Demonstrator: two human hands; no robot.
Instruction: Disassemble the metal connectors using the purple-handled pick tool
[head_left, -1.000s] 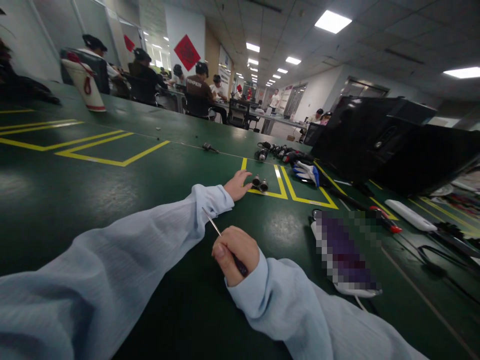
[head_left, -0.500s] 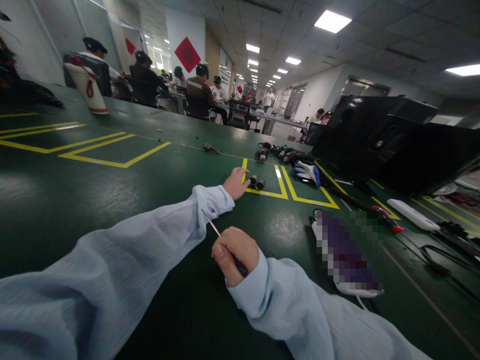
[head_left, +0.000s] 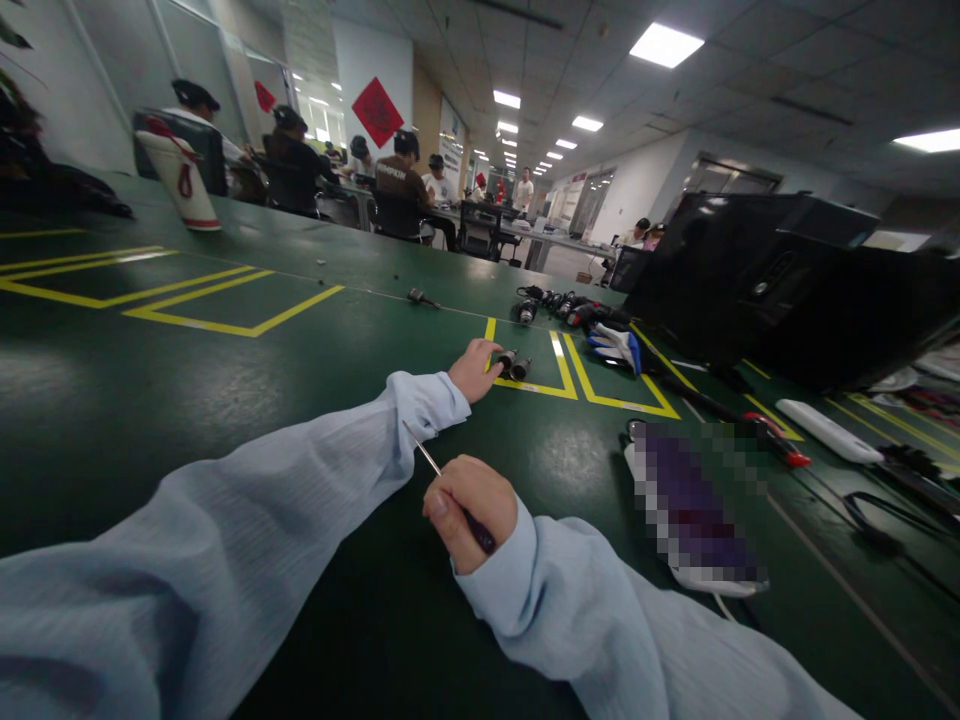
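Observation:
My right hand [head_left: 472,510] is closed around the dark handle of a screwdriver [head_left: 422,447]. Its thin metal shaft points up and left, close in front of my left sleeve. Further forward, my left hand [head_left: 475,370] reaches over the green tabletop with thumb and fingers apart. Its fingertips are at the left one of two small dark metal cylindrical parts [head_left: 520,369]; whether they touch it I cannot tell. Both parts lie side by side inside a yellow taped outline [head_left: 564,365].
A phone-like device with a blurred screen [head_left: 694,505] lies on the right. Behind the parts are several dark metal pieces [head_left: 527,311] and a white-blue glove [head_left: 616,347]. Black monitors [head_left: 750,270] stand at right, a paper cup [head_left: 184,180] at far left. People sit at desks beyond.
My left hand has shifted very slightly to the right, toward the metal parts. My right hand and the screwdriver have hardly moved.

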